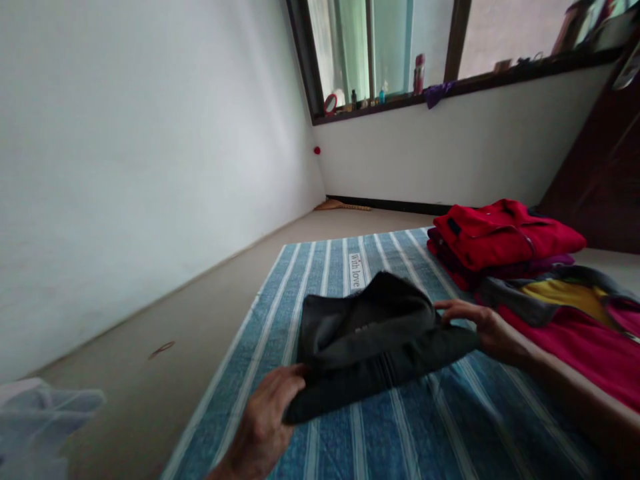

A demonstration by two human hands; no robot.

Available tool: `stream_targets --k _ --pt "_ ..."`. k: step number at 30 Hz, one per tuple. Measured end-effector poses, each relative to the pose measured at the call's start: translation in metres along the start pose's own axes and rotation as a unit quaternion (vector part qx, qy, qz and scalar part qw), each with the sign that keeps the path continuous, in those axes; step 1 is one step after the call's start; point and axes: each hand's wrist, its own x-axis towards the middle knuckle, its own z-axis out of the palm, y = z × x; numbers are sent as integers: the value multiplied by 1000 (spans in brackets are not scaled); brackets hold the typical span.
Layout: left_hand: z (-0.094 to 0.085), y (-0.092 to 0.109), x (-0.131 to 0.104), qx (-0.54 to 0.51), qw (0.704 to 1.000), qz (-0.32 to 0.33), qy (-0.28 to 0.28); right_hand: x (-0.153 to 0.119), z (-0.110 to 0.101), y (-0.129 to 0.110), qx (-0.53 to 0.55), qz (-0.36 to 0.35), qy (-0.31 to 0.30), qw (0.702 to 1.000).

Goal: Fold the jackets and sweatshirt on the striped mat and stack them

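Observation:
A black garment (370, 333), folded into a compact bundle, is held over a blue and white striped cloth (270, 327). Its near edge looks tilted, lower on the left. My left hand (270, 413) grips the bundle's near left corner, the fingertips partly hidden by the fabric. At the right side of the bundle, my right hand (483, 327) pinches its edge, with fingers bent around the cloth.
Folded red garments (505, 233) are stacked at the right, behind a pink jacket (575, 340) with grey and yellow parts. A translucent container (45, 420) stands at lower left. Small items line the sill (400, 103).

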Motion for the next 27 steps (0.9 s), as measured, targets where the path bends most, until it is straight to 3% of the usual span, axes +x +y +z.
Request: stream_targets --k 3,6,9,12,15,18,22,25,27 --pt "19 17 -37 -12 998 65 -6 -42 21 18 -120 25 -70 990" --pt "20 20 -42 -15 997 69 -19 -51 21 22 -177 23 -87 980" --pt "13 15 -38 -20 996 69 -48 -46 11 17 -188 4 -123 975" --pt "5 14 -36 -15 997 54 -50 -47 6 6 -211 -1 -95 973" --pt "-3 26 -30 -13 999 32 -30 -53 11 -19 -229 -20 -55 972" --pt "-7 47 -14 -13 998 50 -42 -51 23 -52 -215 -52 -60 973" --pt "-3 71 10 4 989 88 -118 -33 39 -79 -291 -86 -64 951" --pt "7 76 17 21 981 86 -172 -18 50 -81 -377 -143 -110 908" --pt "15 76 16 24 979 80 -188 -10 56 -75 -372 -163 -128 905"
